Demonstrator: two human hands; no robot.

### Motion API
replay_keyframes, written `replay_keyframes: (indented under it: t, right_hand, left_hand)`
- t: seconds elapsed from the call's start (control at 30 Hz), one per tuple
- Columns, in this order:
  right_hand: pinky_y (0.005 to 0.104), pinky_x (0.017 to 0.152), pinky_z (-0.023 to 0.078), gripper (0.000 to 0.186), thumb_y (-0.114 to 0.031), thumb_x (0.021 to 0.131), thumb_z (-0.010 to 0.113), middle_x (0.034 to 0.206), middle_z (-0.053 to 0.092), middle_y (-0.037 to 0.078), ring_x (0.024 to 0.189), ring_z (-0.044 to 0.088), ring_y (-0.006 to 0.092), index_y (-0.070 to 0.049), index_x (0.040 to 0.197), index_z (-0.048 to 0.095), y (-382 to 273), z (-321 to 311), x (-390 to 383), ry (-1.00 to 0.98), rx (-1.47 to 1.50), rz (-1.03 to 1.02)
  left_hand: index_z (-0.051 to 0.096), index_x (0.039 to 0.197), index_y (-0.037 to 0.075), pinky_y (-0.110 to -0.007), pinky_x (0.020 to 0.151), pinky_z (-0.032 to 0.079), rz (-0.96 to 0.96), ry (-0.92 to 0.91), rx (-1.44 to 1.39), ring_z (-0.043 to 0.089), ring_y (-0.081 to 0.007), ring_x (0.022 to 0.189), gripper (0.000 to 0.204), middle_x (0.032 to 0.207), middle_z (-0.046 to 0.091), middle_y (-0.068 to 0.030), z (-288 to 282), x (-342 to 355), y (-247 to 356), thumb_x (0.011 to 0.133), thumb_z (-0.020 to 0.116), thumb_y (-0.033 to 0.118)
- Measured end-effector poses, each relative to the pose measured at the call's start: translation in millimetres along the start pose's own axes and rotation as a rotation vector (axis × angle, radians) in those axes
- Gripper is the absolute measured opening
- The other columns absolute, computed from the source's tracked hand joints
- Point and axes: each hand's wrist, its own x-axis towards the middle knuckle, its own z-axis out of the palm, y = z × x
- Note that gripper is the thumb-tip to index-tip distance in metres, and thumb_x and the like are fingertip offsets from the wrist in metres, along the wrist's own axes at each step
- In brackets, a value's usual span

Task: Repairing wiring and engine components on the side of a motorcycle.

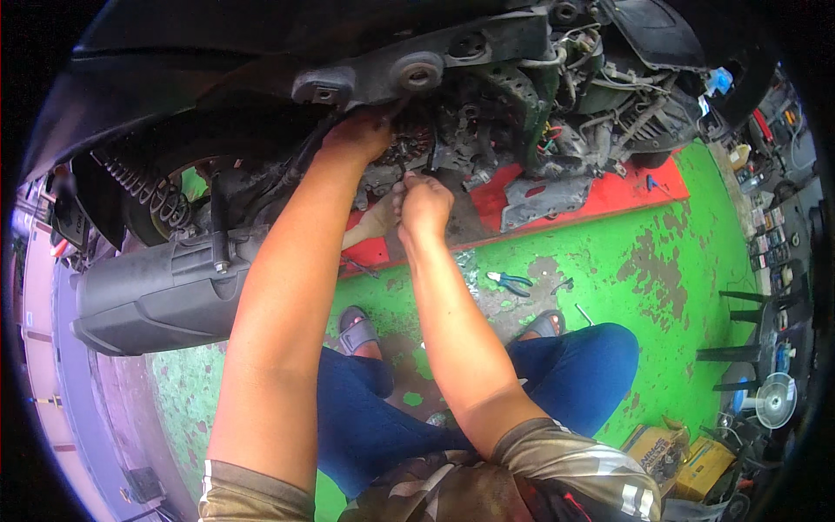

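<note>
A partly stripped motor scooter fills the upper part of the head view, its dark engine parts bare. My left hand (358,137) reaches into the engine just under a grey metal bracket (365,83). Its fingers go in among dark parts beside a round copper-coloured coil ring (410,143), so their grip is hidden. Slightly lower and to the right, my right hand (424,207) is closed in front of the engine. Its fingers curl in, and what they hold, if anything, is too small to make out.
A black exhaust muffler (161,296) juts out on the left, below a coil spring (156,193). Blue-handled pliers (511,283) and a thin metal rod (584,314) lie on the green floor (600,261). A red board (639,187) lies beneath the scooter. Boxes (703,465) stand at lower right.
</note>
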Motion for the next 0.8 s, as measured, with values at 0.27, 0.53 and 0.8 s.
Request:
replay_keyframes:
  t: [0.27, 0.53, 0.8]
  right_hand:
    - [0.044, 0.058, 0.048, 0.02, -0.016, 0.09, 0.054, 0.076, 0.064, 0.019, 0.066, 0.063, 0.0328, 0.003, 0.084, 0.058, -20.8, 2.8, -18.2, 0.024, -0.256, -0.158]
    - [0.0515, 0.071, 0.048, 0.02, -0.016, 0.087, 0.054, 0.08, 0.063, 0.027, 0.077, 0.061, 0.0445, 0.002, 0.081, 0.06, -16.1, 9.0, -17.3, 0.129, -0.489, -0.286]
    - [0.0308, 0.04, 0.034, 0.017, -0.024, 0.091, 0.053, 0.059, 0.047, 0.003, 0.051, 0.048, 0.0164, -0.009, 0.086, 0.047, -8.8, 19.2, -0.6, -0.157, 0.782, 0.645]
  left_hand:
    - [0.024, 0.148, 0.017, -0.042, 0.112, 0.027, 0.126, -0.008, 0.064, 0.032, -0.0374, 0.134, 0.071, 0.147, 0.032, -0.0215, -2.5, 1.4, -0.4, 0.087, 0.057, 0.03]
    - [0.012, 0.15, 0.018, -0.041, 0.112, 0.028, 0.241, 0.092, 0.113, 0.03, -0.0366, 0.136, 0.083, 0.148, 0.028, -0.0209, -7.4, -7.6, 4.6, 0.084, 0.061, 0.027]
    - [0.018, 0.149, 0.02, -0.043, 0.11, 0.029, 0.301, 0.21, 0.121, 0.032, -0.0374, 0.135, 0.081, 0.149, 0.029, -0.0182, 4.5, 9.2, -19.6, 0.084, 0.063, 0.033]
